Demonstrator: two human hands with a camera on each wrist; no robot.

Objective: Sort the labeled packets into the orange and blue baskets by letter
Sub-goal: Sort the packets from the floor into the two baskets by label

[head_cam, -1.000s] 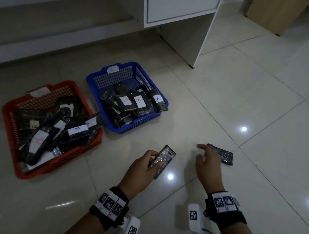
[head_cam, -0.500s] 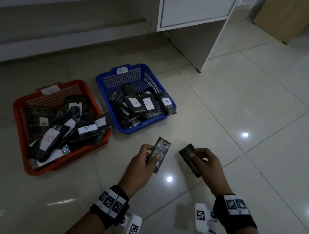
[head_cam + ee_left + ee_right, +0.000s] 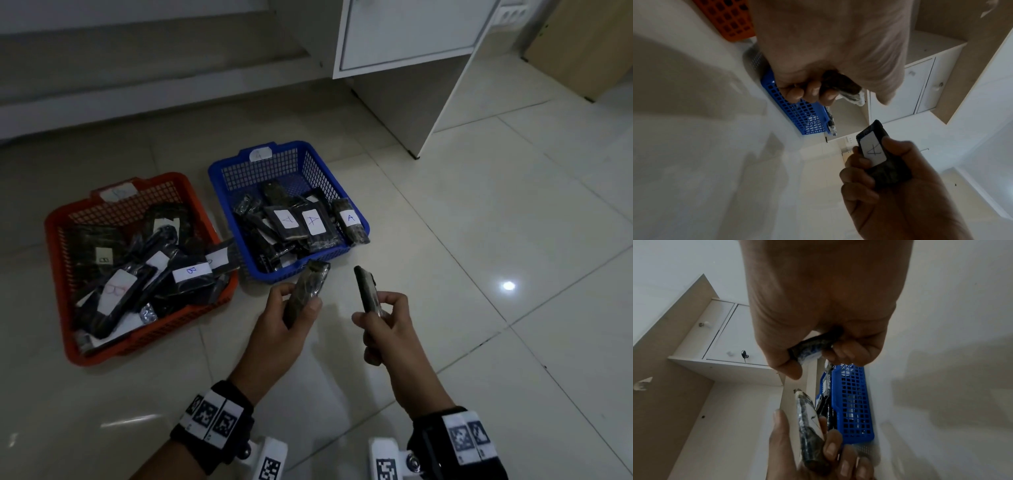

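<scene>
My left hand (image 3: 291, 315) grips a dark packet (image 3: 308, 291) just in front of the blue basket (image 3: 291, 146). My right hand (image 3: 380, 318) holds a second dark packet (image 3: 365, 291) upright and edge-on beside it. In the left wrist view this second packet (image 3: 873, 151) shows a white label marked A. The label on the left hand's packet (image 3: 807, 418) is only partly legible. The blue basket holds several dark packets labeled A. To its left, the orange basket (image 3: 154, 335) holds several packets, some labeled B.
Both baskets stand on a glossy tiled floor (image 3: 479, 240). A white cabinet (image 3: 411, 34) with a side panel reaching the floor stands behind the blue basket. A wooden board (image 3: 582, 44) leans at the back right. A low wall ledge runs along the back left.
My right hand has picked a packet off the floor and turned it upright. Both hands have moved forward with their packets, closer to the blue basket.
</scene>
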